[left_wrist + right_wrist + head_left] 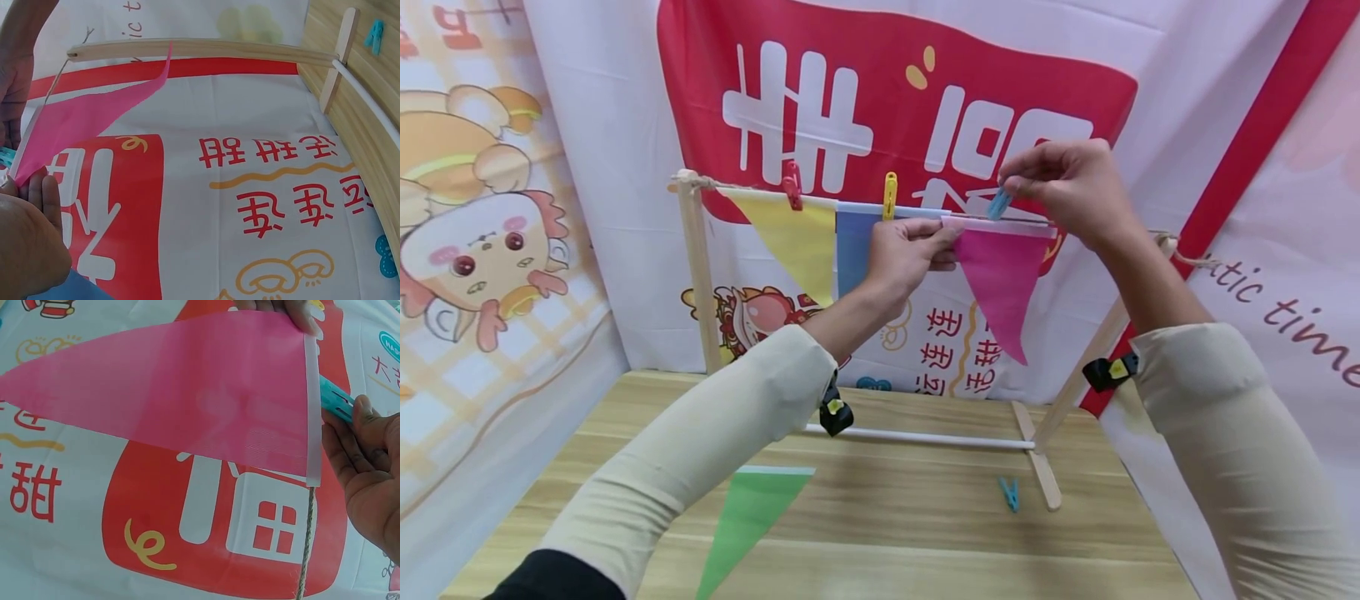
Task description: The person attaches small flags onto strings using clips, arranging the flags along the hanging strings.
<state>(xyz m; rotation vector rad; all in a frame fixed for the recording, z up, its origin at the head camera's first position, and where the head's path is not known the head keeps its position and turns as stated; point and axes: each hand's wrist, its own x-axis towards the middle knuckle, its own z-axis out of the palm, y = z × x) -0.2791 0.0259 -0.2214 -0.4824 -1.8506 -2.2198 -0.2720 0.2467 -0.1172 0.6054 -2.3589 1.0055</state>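
Note:
A pink triangular pennant (996, 275) hangs at the string, its white top band along the line. My left hand (910, 258) pinches the pennant's upper left corner between thumb and fingers. In my right hand (1067, 187) a blue clothespin (999, 203) is pinched, its tip at the pennant's top band. The right wrist view shows that clothespin (336, 399) right beside the white band, near its middle. Left of it hang a blue pennant (853, 250), partly hidden by my left hand, and a yellow pennant (797, 242). A yellow clothespin (890, 196) and a red clothespin (792, 185) grip the line.
The string runs between two wooden posts (698, 275), joined low down by a white rod (925, 437). On the wooden table (925, 525) lie a green pennant (752, 512) and another blue clothespin (1010, 494). A printed cloth (865, 50) hangs close behind.

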